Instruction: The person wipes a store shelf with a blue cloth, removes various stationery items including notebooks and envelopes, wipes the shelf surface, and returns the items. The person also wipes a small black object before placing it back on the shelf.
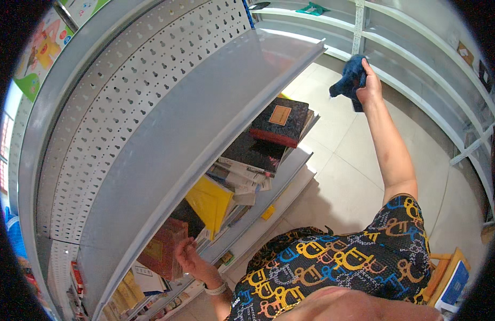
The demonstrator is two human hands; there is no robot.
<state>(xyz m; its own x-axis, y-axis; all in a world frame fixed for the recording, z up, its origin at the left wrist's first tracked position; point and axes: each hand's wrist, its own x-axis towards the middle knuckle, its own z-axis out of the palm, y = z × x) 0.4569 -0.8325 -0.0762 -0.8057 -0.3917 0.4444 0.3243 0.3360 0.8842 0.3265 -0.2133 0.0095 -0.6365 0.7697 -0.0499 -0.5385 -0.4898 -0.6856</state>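
Observation:
My right hand grips a bunched dark blue cloth, held out past the end of a white metal shelf. Below that shelf, my left hand is beside a thick reddish-brown book, its fingers bent near the book's edge; whether it touches the book I cannot tell. Along the lower shelf lie a yellow folder or envelope, a black book and a dark book with a red edge, stacked on papers.
Perforated metal back panels rise behind the upper shelf. Further white shelving curves along the far side, with a green packet on it. Pale floor tiles lie between the shelf units. A wooden chair or stand is at lower right.

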